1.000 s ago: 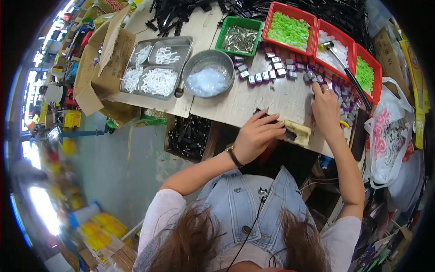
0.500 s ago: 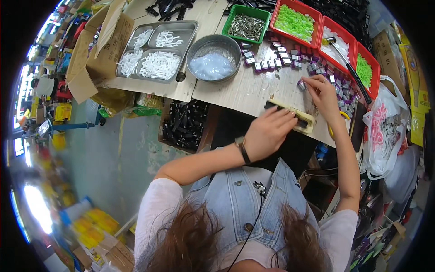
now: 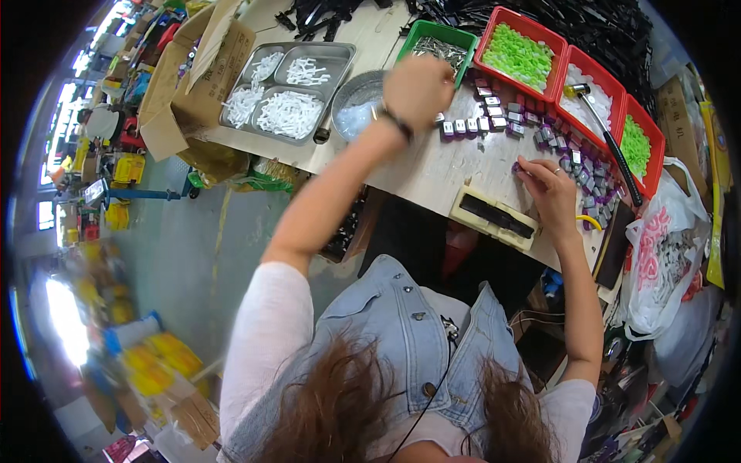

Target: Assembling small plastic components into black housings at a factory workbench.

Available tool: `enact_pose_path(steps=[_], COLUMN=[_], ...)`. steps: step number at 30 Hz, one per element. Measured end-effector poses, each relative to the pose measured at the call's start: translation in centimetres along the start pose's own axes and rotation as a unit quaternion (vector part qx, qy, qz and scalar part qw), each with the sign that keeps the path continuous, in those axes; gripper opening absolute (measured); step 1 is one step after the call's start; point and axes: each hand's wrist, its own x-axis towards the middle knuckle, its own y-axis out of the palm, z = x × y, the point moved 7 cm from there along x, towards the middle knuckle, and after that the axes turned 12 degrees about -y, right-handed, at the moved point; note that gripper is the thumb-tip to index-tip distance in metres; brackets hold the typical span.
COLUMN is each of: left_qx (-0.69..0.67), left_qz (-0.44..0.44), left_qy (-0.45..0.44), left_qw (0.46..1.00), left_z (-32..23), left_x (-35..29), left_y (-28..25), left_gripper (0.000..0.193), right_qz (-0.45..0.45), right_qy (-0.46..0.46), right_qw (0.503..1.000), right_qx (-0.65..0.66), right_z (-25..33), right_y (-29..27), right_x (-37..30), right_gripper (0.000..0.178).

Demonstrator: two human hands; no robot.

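My left hand [image 3: 417, 89] is stretched out over the table, above the edge of the green bin of metal pins [image 3: 441, 46] and beside the round metal bowl [image 3: 356, 104]; its fingers are curled and what they hold is hidden. My right hand [image 3: 549, 190] rests on the wooden table [image 3: 448, 166], fingertips pinching a small purple part [image 3: 516, 167] among rows of small purple and silver pieces [image 3: 494, 119]. A cream-coloured jig with a black slot [image 3: 495, 217] lies at the near table edge, between the two hands.
Red bins hold green parts [image 3: 518, 54], white parts [image 3: 587, 92] and more green parts [image 3: 637, 147]; a hammer [image 3: 610, 143] lies across them. A metal tray of white plastic pieces [image 3: 285, 85] and a cardboard box [image 3: 181, 92] sit left. Plastic bags [image 3: 656, 255] hang right.
My left hand has left the jig at the near edge and reached far forward to the green bin. My right hand has stayed among the purple pieces.
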Motion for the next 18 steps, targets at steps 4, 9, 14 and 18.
enact_pose_path(steps=[4, 9, 14, 18], left_qx=[0.073, 0.109, 0.229, 0.212], left_qz=[0.044, 0.192, 0.174, 0.15], left_qy=[-0.004, 0.146, 0.322, 0.31], left_qw=[0.996, 0.964, 0.902, 0.915], left_z=[6.0, 4.4, 1.1, 0.9], left_x=[9.4, 12.4, 11.8, 10.2], left_y=[3.2, 5.5, 6.5, 6.0], left_gripper=[0.016, 0.009, 0.01, 0.012], right_qz=[0.003, -0.018, 0.004, 0.016], right_qy=[0.002, 0.184, 0.007, -0.054], right_qw=[1.0, 0.972, 0.995, 0.998], right_qx=[0.0, 0.147, 0.098, 0.013], right_z=[0.2, 0.7, 9.2, 10.4], right_y=[0.5, 0.1, 1.0, 2.3], right_x=[0.4, 0.1, 0.2, -0.1], right_gripper=[0.024, 0.023, 0.023, 0.024])
